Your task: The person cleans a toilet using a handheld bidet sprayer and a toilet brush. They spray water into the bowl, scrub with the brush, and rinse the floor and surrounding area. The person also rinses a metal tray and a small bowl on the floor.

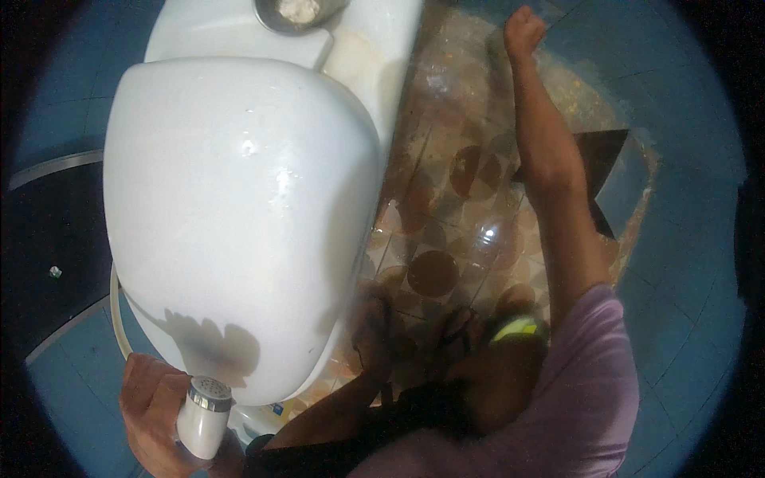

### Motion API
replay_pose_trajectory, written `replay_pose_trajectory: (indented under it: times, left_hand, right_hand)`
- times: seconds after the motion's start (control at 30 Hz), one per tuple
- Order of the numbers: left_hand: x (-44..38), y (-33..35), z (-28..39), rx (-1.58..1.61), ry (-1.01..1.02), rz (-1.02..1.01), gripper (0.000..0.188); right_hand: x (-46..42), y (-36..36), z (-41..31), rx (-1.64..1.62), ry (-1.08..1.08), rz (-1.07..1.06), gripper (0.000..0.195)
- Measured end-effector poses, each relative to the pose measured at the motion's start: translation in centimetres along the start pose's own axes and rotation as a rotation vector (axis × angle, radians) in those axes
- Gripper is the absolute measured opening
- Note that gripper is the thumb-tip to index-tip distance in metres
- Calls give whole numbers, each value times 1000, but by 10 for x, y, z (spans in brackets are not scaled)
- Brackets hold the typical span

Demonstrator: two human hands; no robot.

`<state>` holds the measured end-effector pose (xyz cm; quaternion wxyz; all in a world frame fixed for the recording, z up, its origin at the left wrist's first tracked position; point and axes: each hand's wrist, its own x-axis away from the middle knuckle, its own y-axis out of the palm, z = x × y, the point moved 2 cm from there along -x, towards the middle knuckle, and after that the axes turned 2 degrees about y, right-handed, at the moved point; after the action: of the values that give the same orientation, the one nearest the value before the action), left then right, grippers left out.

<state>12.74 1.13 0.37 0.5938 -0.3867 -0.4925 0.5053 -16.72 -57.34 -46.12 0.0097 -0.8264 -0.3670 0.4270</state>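
Observation:
My left hand (158, 412), at the lower left, is wrapped around a white handheld bidet sprayer (200, 421) with a chrome-rimmed perforated head. A pale hose (119, 322) curves up beside that hand. Next to the sprayer is the white toilet lid (239, 197), lowered and wet in places; the shadow of my hand falls on its near end. My right arm reaches out to the upper right, and my right hand (526, 31) is closed in a fist over the floor side, with nothing visible in it. A metal bowl (296, 12) with a whitish lump inside stands beyond the lid.
Wet patterned floor tiles (433, 275) lie right of the toilet, with my sandalled feet near the bottom. Blue tiled walls (675, 257) stand at both sides. A black surface with a pale edge (54, 233) is at the left. A container with a yellow label (281, 412) sits under the toilet's near end.

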Motion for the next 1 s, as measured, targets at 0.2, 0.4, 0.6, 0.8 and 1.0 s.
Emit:
replay_pose_trajectory:
  times: [0.2,0.4,0.6,0.8,1.0]
  left_hand:
    - [9,-3,2,-31,-16,7,47]
    - [13,3,-1,-10,54,46,47]
    - [26,-1,3,-37,76,73,46]
    - [23,10,-8,-45,130,100,46]
    - [24,13,-8,-60,153,115,46]
  right_hand:
    - [-23,8,-82,-107,186,-204,49]
    - [-135,-21,-135,-72,130,86,52]
    - [-170,-69,-240,-150,97,8,54]
    - [-144,-64,-210,-220,202,92,53]
    - [-110,-73,-216,-253,268,86,52]
